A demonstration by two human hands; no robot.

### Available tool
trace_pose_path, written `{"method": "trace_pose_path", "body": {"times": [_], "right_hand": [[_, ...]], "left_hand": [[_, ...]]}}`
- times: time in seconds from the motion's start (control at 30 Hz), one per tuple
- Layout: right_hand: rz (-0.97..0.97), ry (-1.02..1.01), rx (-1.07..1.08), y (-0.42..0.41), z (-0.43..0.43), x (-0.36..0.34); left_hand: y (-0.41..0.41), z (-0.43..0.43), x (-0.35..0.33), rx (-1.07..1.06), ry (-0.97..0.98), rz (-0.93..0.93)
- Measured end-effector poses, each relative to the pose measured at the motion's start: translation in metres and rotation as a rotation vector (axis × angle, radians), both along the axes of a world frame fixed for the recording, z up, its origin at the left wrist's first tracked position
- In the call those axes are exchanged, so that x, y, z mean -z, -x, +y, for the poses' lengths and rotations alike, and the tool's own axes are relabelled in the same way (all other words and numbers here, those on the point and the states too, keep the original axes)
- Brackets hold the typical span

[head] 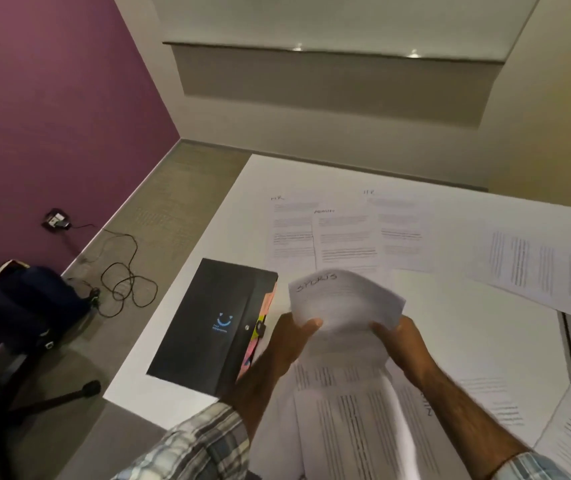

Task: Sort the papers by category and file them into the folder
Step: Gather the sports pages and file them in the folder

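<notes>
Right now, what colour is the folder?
The folder is black with a blue logo; head view.

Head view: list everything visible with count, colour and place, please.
SPORTS paper stack: one, white, held above the table
folder: one, black, table's left side
headed sheets: three, white, row at table's far side
loose sheets: several, white, table's right and near parts
table: one, white, centre
cable: one, black, floor at left
bag: one, dark blue, far left of view
left hand: grips stack's left edge
right hand: grips stack's right edge
</notes>
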State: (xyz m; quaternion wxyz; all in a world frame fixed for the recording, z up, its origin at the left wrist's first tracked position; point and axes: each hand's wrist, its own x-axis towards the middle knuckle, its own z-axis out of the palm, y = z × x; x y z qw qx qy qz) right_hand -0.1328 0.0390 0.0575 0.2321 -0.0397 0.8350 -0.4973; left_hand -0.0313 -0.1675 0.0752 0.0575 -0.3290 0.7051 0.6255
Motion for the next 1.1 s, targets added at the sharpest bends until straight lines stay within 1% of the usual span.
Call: {"method": "trace_pose_path", "body": {"times": [0.07,0.17,0.27,0.37,0.43,0.47,0.5,0.57,0.6,0.63,0.67,0.77,0.83,0.9,0.93,1.0,1.1], "right_hand": [[0.038,-0.029,-0.014,0.003,-0.002,0.001],[0.055,0.074,0.031,0.009,-0.008,-0.014],[0.016,0.135,0.036,0.015,-0.020,-0.029],[0.022,0.135,0.053,0.023,-0.035,-0.038],[0.038,0.121,0.076,0.026,-0.043,-0.039],[0.040,0.115,0.093,0.026,-0.045,-0.037],[0.035,0.108,0.118,0.024,-0.047,-0.035],[-0.011,0.118,0.175,0.019,-0.047,-0.026],[-0.051,0.143,0.204,0.015,-0.047,-0.018],[-0.098,0.170,0.231,0.011,-0.047,-0.013],[-0.141,0.196,0.256,0.008,-0.047,-0.008],[-0.223,0.241,0.315,-0.005,-0.050,0.003],[-0.254,0.248,0.345,-0.013,-0.053,0.008],[-0.277,0.253,0.376,-0.020,-0.056,0.014],[-0.285,0.258,0.389,-0.023,-0.057,0.017],[-0.298,0.270,0.406,-0.030,-0.061,0.022],[-0.310,0.267,0.423,-0.037,-0.065,0.027]], "left_hand": [[0.004,-0.001,0.003,-0.044,0.012,-0.002],[0.016,-0.008,-0.013,-0.066,0.025,0.064],[0.027,-0.030,-0.020,-0.063,0.067,0.106],[0.032,-0.064,-0.014,-0.065,0.185,0.109],[0.026,-0.086,0.004,-0.116,0.355,0.098],[0.018,-0.095,0.015,-0.110,0.459,0.050],[0.007,-0.103,0.028,-0.066,0.571,-0.040],[-0.018,-0.115,0.057,0.105,0.777,-0.309],[-0.029,-0.119,0.068,0.166,0.813,-0.431],[-0.036,-0.122,0.076,0.189,0.815,-0.502],[-0.040,-0.125,0.084,0.189,0.800,-0.524],[-0.045,-0.136,0.090,0.149,0.723,-0.431],[-0.050,-0.145,0.094,0.118,0.753,-0.381],[-0.056,-0.148,0.096,0.190,0.850,-0.432],[-0.058,-0.148,0.096,0.246,0.866,-0.483],[-0.061,-0.145,0.096,0.332,0.858,-0.565],[-0.062,-0.142,0.097,0.378,0.827,-0.624]]}}
